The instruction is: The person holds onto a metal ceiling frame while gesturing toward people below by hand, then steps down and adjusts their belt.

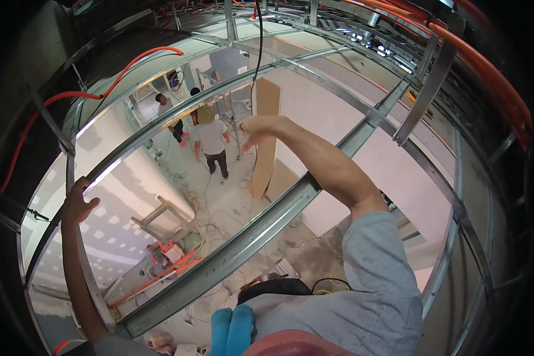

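Note:
My left hand (79, 203) is at the long metal channel (130, 138) on the left, its fingers over the edge and the thumb sticking out to the right. My right arm reaches forward over a wide metal channel (231, 246) that crosses below me. At its end my right hand (256, 130) hangs bent at the wrist, fingers loosely apart and pointing down, with nothing visible in them. A thin black cable (259, 47) dangles from above, close to that hand. Metal ceiling framing surrounds both arms.
Orange conduit (130, 65) runs at upper left, and thicker orange conduits (486, 59) at upper right. A metal hanger strip (427, 89) slopes down on the right. Far below, several people (210, 132) stand on the floor near a tall brown board (267, 113) and a wooden trestle (163, 216).

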Demonstrator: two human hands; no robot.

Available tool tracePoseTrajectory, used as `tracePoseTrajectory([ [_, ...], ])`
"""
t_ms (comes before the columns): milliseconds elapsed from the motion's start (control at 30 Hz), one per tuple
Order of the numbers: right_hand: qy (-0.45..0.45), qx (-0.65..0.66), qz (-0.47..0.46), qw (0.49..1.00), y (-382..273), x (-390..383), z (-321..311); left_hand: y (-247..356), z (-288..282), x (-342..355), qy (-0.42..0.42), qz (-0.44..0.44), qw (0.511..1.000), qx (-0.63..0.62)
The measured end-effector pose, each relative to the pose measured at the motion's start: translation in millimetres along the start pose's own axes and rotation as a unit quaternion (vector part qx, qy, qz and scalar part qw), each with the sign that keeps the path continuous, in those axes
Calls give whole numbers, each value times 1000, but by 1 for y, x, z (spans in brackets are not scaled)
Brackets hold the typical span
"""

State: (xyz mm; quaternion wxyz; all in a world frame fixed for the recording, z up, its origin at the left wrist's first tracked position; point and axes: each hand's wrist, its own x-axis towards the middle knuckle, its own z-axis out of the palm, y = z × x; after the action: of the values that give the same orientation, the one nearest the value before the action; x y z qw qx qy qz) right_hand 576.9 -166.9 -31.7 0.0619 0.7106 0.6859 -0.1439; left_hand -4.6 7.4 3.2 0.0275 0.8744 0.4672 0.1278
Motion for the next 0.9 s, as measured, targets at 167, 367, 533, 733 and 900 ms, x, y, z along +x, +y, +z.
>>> tracePoseTrajectory([
  [167,15,7,-23,1000,12,15,10,9,-3,-1,4,-8,1000,-10],
  [367,33,21,-46,998,17,20,16,20,-8,-5,0,-9,1000,4],
  [533,60,-7,-49,997,19,28,19,11,-9,-7,-6,-19,1000,7],
  [733,46,8,-53,997,25,25,19,21,-10,-1,-20,-21,1000,-3],
  [900,25,-11,-28,999,15,21,13,7,-3,-1,18,26,999,6],
])
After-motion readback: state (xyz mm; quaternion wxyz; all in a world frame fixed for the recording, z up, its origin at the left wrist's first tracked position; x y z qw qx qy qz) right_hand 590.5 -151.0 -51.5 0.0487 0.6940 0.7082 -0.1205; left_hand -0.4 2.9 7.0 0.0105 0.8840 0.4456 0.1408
